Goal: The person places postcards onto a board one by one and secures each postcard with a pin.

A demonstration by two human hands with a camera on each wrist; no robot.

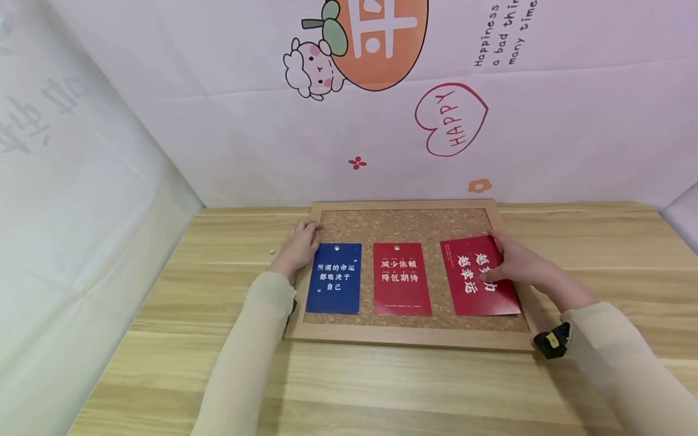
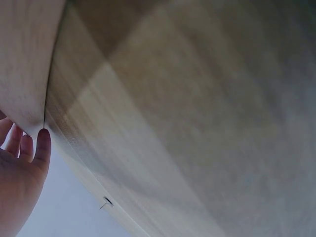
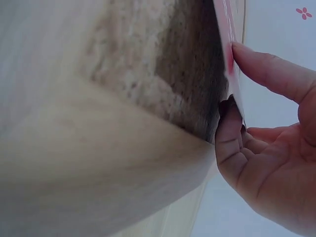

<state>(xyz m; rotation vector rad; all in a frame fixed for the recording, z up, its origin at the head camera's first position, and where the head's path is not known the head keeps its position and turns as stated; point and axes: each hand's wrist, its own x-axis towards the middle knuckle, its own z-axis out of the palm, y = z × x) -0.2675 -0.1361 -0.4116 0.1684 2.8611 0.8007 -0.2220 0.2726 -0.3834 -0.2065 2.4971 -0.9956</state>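
A wood-framed corkboard [image 1: 403, 224] lies on the table with three cards on it. The blue card [image 1: 334, 297] at left and the red card [image 1: 402, 293] in the middle each have a pin at the top edge. My left hand [image 1: 299, 248] rests on the board's left frame beside the blue card, fingertips touching the wood. At the right side, my right hand [image 1: 518, 263] pinches a second red card [image 1: 463, 297], slightly tilted. In the right wrist view, the thumb [image 3: 276, 74] is on its front and fingers are behind it, with the card's edge lifted off the cork.
A small thumbtack [image 1: 272, 252] lies on the wooden table [image 1: 218, 303] left of the board. A printed white cloth [image 1: 262, 145] hangs behind the table, and another white cloth [image 1: 82, 242] is at the left side.
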